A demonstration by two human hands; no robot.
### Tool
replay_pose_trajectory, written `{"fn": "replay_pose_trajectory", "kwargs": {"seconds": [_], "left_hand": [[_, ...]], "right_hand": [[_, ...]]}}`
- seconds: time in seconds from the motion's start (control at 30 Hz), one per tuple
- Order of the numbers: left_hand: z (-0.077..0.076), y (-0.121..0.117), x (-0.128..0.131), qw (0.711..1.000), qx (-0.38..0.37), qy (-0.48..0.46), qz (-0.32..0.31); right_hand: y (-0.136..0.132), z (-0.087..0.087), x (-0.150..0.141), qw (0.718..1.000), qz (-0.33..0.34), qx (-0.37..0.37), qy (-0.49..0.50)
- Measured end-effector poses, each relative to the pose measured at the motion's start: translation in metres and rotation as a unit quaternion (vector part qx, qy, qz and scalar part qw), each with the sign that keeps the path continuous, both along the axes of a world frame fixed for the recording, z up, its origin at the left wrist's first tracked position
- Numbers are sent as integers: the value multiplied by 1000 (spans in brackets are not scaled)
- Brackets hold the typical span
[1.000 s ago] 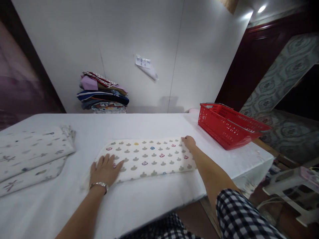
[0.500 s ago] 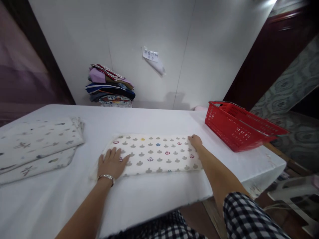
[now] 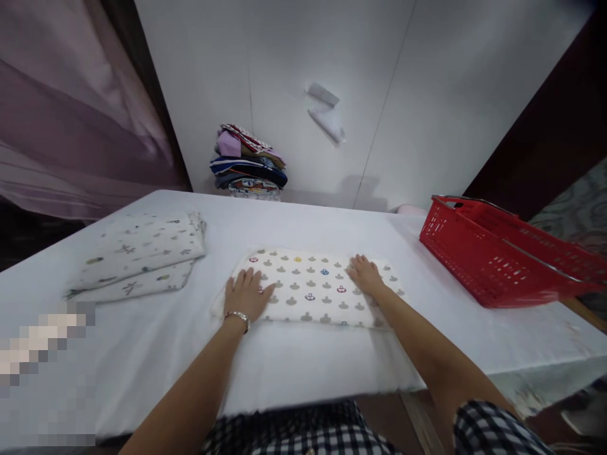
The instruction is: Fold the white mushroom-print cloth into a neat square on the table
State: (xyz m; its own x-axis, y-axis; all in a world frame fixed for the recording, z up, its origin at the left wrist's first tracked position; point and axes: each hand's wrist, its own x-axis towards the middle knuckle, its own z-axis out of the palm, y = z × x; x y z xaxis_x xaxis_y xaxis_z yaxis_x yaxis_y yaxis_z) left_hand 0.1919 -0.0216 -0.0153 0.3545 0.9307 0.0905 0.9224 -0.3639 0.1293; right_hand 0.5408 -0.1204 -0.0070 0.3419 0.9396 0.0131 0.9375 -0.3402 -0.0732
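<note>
A folded white cloth printed with grey and coloured mushroom-like shapes lies flat on the white-covered table in front of me. My left hand, a silver bracelet at its wrist, rests with spread fingers on the cloth's left end. On the right part of the same cloth my right hand lies flat, fingers stretched out. Neither hand grips anything. Left of my left hand is another folded white cloth with a sparse print of small plant-like shapes.
A red plastic basket stands at the table's right. Against the wall at the back is a stack of folded clothes. Papers hang on the wall. A pixelated patch covers the lower left.
My right hand has moved from the cloth's far right corner inward onto its top, and its fingers have spread. My left hand stays on the left end. The view has turned left.
</note>
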Motion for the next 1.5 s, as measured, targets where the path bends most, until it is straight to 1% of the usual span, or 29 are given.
{"fn": "replay_pose_trajectory", "kwargs": {"seconds": [0.1, 0.2, 0.27, 0.33, 0.43, 0.53, 0.63, 0.73, 0.83, 0.9, 0.97, 1.03, 1.1, 1.13, 1.27, 1.33, 1.4, 1.5], "left_hand": [[-1, 0, 0, 1000, -3, 0, 1], [-3, 1, 0, 1000, -4, -4, -2], [-3, 1, 0, 1000, -4, -7, -1], [-2, 1, 0, 1000, -6, -8, 0], [0, 0, 0, 1000, -13, -8, 1], [2, -1, 0, 1000, -18, -6, 3], [0, -1, 1, 1000, -16, -9, 1], [-1, 0, 0, 1000, -11, -27, -5], [6, 1, -5, 997, 5, -73, -5], [14, 3, -12, 994, 28, -103, 24], [23, 7, -20, 991, 35, -116, 64], [30, 14, -29, 990, -9, -107, 95], [33, 21, -35, 987, -70, -88, 115], [33, 25, -38, 986, -88, -82, 118], [30, 42, -43, 982, -114, -103, 110], [30, 52, -45, 971, -160, -127, 124], [33, 60, -46, 956, -207, -148, 145], [37, 67, -47, 942, -239, -172, 164]], "right_hand": [[2, -3, -6, 999, -9, -30, 12], [2, 2, -9, 999, -15, -40, 15], [3, 6, -18, 999, -10, -35, 16], [7, 8, -34, 999, 20, -22, 21], [14, 4, -61, 996, 78, -19, 41], [21, -1, -78, 994, 85, -38, 51], [22, 1, -81, 994, 82, -45, 50], [20, 10, -82, 993, 80, -65, 64], [13, 16, -93, 993, 71, -50, 76], [8, 14, -105, 993, 82, -28, 84], [2, 9, -117, 990, 103, -25, 92], [-1, 3, -124, 989, 114, -29, 89], [-2, 1, -126, 990, 115, -28, 82], [-2, 1, -126, 990, 113, -28, 81], [0, 10, -127, 988, 106, -55, 95], [1, 14, -132, 987, 106, -59, 104], [0, 14, -139, 986, 115, -53, 106], [-2, 9, -148, 986, 129, -41, 92]]}}
